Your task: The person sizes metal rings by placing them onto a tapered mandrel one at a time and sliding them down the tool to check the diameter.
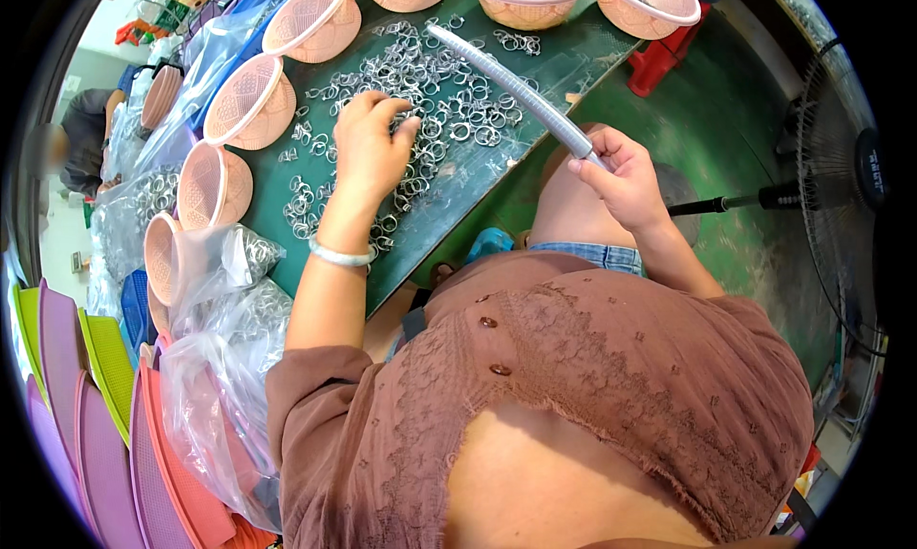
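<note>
Many silvery metal rings lie spread in a loose pile on the green tabletop. Over the pile, my left hand has its fingers curled down and the thumb near the forefinger. Ring metal shows between them, but I cannot make out what they pinch. A pale bangle circles that wrist. My right hand, off the table's right edge, is closed on the thick end of a long grey ring mandrel. The mandrel tilts up and left, its thin tip above the rings.
Peach plastic baskets line the table's far and left edges; some hold rings. Clear plastic bags of rings sit at left, beside stacked coloured trays. A black fan stands at right, a red stool beyond the table.
</note>
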{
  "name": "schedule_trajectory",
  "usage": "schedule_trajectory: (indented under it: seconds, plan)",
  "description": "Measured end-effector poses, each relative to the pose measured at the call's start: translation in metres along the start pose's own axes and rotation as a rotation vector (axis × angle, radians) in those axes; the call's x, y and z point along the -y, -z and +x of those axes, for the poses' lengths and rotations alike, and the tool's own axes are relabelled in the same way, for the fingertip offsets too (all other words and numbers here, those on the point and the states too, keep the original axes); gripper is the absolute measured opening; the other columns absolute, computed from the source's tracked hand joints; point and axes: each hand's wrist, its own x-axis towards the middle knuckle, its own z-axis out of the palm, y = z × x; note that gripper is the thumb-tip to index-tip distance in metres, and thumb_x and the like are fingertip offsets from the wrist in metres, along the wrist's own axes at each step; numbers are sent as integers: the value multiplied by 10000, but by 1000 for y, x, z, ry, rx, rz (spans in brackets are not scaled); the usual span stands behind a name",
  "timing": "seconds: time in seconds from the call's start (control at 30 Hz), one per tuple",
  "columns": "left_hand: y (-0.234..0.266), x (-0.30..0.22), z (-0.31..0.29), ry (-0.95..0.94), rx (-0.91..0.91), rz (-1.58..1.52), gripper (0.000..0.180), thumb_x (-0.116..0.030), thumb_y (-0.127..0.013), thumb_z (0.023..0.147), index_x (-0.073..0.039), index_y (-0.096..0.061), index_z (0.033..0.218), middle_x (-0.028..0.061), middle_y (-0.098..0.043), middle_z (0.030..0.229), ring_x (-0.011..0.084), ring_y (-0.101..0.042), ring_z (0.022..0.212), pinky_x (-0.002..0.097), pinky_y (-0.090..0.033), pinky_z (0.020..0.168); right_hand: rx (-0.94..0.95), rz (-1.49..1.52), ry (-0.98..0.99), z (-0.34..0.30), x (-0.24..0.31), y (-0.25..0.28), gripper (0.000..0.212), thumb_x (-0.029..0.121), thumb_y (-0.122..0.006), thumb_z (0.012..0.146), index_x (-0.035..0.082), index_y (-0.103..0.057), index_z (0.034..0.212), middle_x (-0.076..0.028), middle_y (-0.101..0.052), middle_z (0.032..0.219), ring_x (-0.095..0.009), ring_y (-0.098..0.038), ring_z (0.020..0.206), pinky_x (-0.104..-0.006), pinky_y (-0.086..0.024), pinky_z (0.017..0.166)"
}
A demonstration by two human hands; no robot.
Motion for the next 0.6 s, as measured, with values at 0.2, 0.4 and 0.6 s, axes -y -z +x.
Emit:
schedule_trajectory:
  seconds: [0.2,0.4,0.6]
  plan:
    - [-10,15,11,341,28,-497,81,-85,-598,777,-12,-626,800,90,-620,962,237,-582,877,332,-448,794,46,-109,69,-6,5,0,151,80,-683,724,27,-552,778,22,-487,651,-53,-427,605,-212,-346,528]
    - [14,9,14,514,80,-1546,68,-57,-513,878,-8,-527,923,196,-581,1052,242,-604,930,337,-512,820,152,-81,101,-9,13,-4,158,19,-672,724,23,-522,773,13,-486,659,-48,-428,612,-212,-350,526]
    - [15,-5,8,424,93,-1471,459,28,-566,810,-9,-356,1216,178,-579,1067,210,-585,958,312,-490,848,122,-239,286,-5,20,-15,173,-5,-666,700,12,-507,766,-47,-484,671,-127,-472,603,-253,-377,532]
